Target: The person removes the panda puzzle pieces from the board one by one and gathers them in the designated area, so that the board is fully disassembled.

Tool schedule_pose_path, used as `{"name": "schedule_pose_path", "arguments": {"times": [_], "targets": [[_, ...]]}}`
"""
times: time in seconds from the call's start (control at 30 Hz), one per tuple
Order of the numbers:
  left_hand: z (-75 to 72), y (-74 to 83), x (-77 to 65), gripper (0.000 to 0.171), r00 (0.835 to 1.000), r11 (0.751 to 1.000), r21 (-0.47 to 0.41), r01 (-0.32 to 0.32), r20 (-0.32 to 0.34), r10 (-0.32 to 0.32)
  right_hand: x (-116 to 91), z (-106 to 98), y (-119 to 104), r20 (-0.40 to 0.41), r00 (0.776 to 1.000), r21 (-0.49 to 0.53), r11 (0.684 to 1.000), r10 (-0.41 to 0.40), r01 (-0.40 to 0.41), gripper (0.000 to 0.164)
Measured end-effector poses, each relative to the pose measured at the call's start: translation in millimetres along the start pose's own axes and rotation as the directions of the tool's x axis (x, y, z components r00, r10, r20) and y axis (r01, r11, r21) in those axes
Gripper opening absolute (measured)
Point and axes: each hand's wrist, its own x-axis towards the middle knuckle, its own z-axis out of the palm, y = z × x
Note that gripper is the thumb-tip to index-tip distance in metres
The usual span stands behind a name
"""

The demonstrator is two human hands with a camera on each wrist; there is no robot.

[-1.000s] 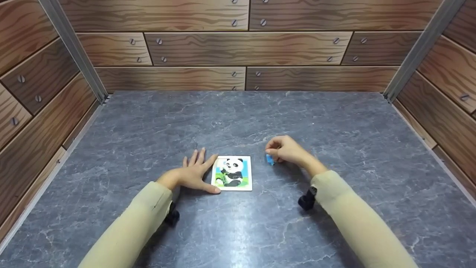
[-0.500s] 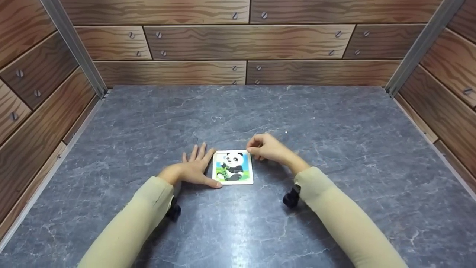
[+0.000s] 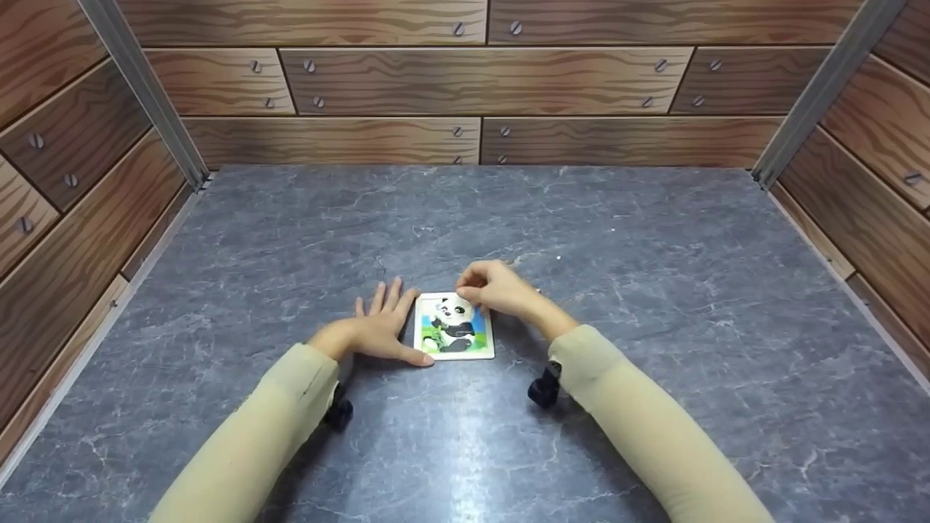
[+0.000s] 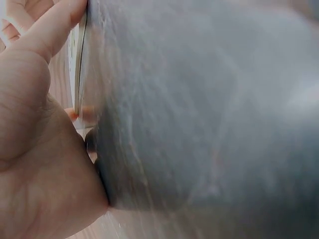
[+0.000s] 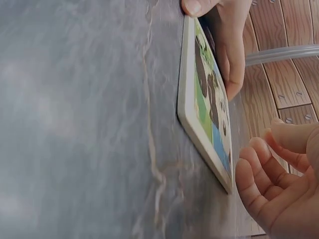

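A square panda puzzle (image 3: 456,338) in a pale frame lies flat on the table. My left hand (image 3: 374,334) is spread at its left side, fingers straight, with the thumb at the lower left corner and the index finger by the upper left one. Over the puzzle's upper right part, my right hand (image 3: 500,290) pinches with thumb and index finger. The blue puzzle piece seen earlier in that pinch is now hidden by the fingers. In the right wrist view the right hand (image 5: 286,184) is beside the puzzle's raised-looking edge, other fingers loosely curled. The puzzle's upper left area looks pale.
The grey marbled table (image 3: 690,290) stretches out around the puzzle. Wood-patterned walls (image 3: 479,80) enclose it at the back and both sides, with metal posts (image 3: 149,87) at the back corners. A tiny white speck (image 3: 559,258) lies beyond the right hand.
My right hand has moved left from beside the puzzle to over its upper right part, and the blue puzzle piece has gone out of sight. The left hand has stayed in place.
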Motion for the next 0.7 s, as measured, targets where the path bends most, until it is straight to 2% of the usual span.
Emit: {"name": "schedule_pose_path", "arguments": {"times": [0.27,0.5,0.7], "targets": [[2.2,3.6,0.6,0.119,1.0,1.0,-0.006,-0.02,-0.021,0.02,4.9,6.4,5.4,-0.002,0.998,-0.072,0.996,-0.056,0.056,0.009],[1.5,3.4,0.3,0.115,1.0,1.0,0.026,-0.013,0.007,0.013,8.6,9.0,8.3,-0.001,0.998,-0.106,0.992,-0.067,0.067,0.007],[0.5,0.9,-0.2,0.115,1.0,1.0,0.016,0.003,0.022,-0.003,12.1,11.6,5.6,0.002,0.997,-0.169,0.982,-0.083,0.082,0.012]]}}
